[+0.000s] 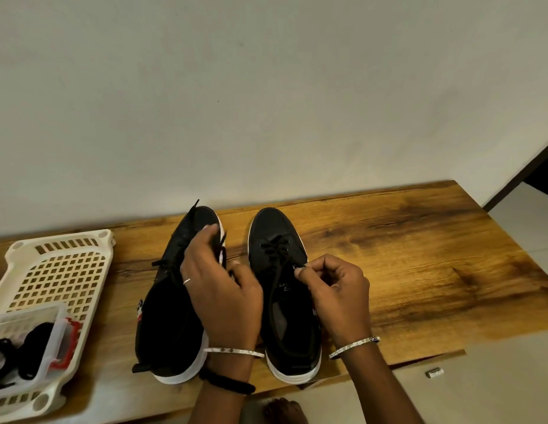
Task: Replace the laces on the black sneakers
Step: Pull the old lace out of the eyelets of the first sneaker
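The black lace of a black, white-soled left sneaker is gripped in the left hand above a brown wooden table. The lace of the matching right sneaker is pinched by the right hand.

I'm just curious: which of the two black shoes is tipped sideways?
The shoe beside the white basket, held by the left hand, leans over; the other shoe stands flat on its sole.

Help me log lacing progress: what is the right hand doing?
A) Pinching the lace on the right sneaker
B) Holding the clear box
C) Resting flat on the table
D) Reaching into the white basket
A: the right hand pinches the black lace with thumb and fingertips, near the upper eyelets of the right sneaker standing on the wooden table.
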Demonstrator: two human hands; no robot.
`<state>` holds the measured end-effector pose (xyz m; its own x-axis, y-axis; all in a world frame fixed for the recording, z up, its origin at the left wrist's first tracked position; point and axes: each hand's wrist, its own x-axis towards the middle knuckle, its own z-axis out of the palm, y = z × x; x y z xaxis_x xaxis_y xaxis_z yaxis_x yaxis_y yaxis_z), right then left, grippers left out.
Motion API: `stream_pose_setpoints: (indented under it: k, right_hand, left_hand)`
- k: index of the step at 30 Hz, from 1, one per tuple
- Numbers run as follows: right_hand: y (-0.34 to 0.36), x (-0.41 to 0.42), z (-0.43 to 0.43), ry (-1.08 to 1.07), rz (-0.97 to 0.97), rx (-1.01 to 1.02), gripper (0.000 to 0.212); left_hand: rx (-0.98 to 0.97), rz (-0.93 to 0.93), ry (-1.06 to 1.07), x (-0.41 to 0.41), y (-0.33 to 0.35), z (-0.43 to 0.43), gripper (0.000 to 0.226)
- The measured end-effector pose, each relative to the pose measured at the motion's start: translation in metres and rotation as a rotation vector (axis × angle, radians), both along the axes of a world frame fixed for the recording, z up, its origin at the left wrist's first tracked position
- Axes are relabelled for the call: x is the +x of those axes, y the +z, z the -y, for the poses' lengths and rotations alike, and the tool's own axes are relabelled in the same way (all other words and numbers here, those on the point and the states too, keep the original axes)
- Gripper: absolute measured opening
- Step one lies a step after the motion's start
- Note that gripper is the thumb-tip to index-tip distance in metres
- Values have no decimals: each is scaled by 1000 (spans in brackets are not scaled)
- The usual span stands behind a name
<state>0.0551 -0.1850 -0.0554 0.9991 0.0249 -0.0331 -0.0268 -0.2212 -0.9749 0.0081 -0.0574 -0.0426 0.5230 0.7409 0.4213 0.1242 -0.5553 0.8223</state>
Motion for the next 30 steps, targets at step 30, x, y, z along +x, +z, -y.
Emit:
stream_pose_setpoints:
  k: [30]
  right_hand:
    - [-2, 4, -14, -51, 25, -13, 24]
  left_hand:
    - [159, -210, -262, -15, -18, -5, 20]
